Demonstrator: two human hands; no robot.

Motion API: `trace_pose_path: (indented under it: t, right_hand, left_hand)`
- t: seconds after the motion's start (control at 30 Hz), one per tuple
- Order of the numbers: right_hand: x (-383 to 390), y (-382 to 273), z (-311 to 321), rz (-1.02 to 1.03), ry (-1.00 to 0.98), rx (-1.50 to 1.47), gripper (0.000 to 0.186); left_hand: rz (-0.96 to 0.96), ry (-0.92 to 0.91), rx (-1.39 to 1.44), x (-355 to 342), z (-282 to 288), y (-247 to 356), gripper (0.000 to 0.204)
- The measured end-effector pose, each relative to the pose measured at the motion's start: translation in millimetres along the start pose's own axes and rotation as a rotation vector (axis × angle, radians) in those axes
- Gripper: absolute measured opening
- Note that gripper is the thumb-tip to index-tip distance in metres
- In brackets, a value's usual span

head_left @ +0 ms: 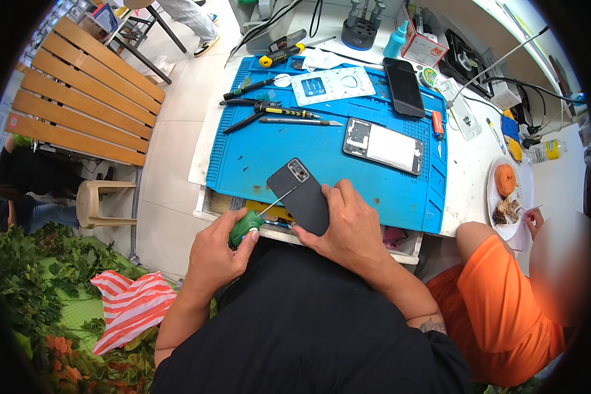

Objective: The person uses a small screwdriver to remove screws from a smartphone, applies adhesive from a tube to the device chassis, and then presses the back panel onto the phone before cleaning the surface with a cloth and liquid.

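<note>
My left hand (pixel 220 253) is closed round the green handle of a screwdriver (pixel 245 228). Its thin metal shaft slants up to the edge of a dark grey phone back cover (pixel 302 200), which has a camera cluster at its top. Whether the tip presses into the edge or only rests on it I cannot tell. My right hand (pixel 351 226) grips the cover along its right side and lower edge, tilting it over the mat's front edge. Farther off on the blue mat (pixel 269 154) lies an opened phone frame (pixel 383 146) with a whitish middle.
Pliers (pixel 269 111), a craft knife (pixel 299 121), a black phone (pixel 404 87) and a patterned white card (pixel 333 85) lie on the mat. Below its front edge a drawer (pixel 407 246) stands partly pulled out. At right, a person in orange (pixel 505 302) sits beside a plate of food (pixel 496 190).
</note>
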State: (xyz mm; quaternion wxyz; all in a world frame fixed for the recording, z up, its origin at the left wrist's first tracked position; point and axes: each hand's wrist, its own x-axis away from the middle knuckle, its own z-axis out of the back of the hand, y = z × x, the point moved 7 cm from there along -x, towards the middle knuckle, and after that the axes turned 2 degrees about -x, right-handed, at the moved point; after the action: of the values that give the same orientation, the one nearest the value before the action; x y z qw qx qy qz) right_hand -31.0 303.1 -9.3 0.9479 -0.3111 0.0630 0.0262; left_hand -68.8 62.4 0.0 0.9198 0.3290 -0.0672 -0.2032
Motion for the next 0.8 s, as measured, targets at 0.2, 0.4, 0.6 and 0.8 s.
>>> trace_pose_path:
  t: [0.2,0.4,0.6,0.8]
  right_hand:
    - [0,0,0,-0.003,-0.033,-0.019,0.076]
    - [1,-1,4,0.009,-0.041,-0.020,0.074]
    - [0,-1,7,-0.005,-0.063,-0.012,0.075]
    - [0,-1,7,-0.009,-0.079,-0.010,0.077]
  left_hand:
    - [-0.086,0.012,-0.067,-4,5,-5,0.039]
    - [-0.143,0.009,-0.131,-19,16,-12,0.041]
    - [-0.168,-0.105,-0.124,-21,18,-8,0.042]
    - [-0.136,-0.056,-0.102,-18,17,-17,0.042]
